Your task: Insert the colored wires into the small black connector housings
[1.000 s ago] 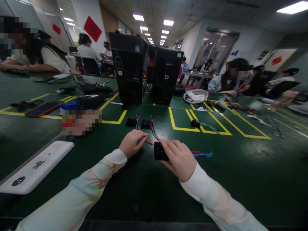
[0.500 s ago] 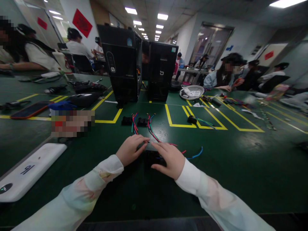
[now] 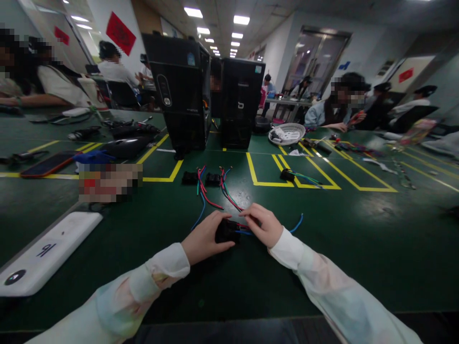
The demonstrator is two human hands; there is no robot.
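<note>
My left hand (image 3: 202, 239) is closed around a black block-shaped part with wires (image 3: 226, 232), thumb at its near side and fingers over the far side. Red and blue wires run from the block's right side toward my right hand (image 3: 264, 228). That hand hovers over these wires with fingertips drawn together; whatever they pinch is too small to make out. A blue wire end (image 3: 297, 223) sticks out beyond it. Farther off, two similar black blocks (image 3: 190, 178) (image 3: 213, 179) lie side by side, their red, green and blue wires trailing toward me.
Another wired black block (image 3: 287, 175) lies by yellow tape lines. Two black computer towers (image 3: 182, 95) (image 3: 241, 105) stand at the back, a white basket (image 3: 287, 135) to their right. A white device (image 3: 50, 253) lies at left. People sit around the table.
My left hand has come down onto the block and grips it. The right hand has drawn back from over it to the wires at its right, uncovering the block.
</note>
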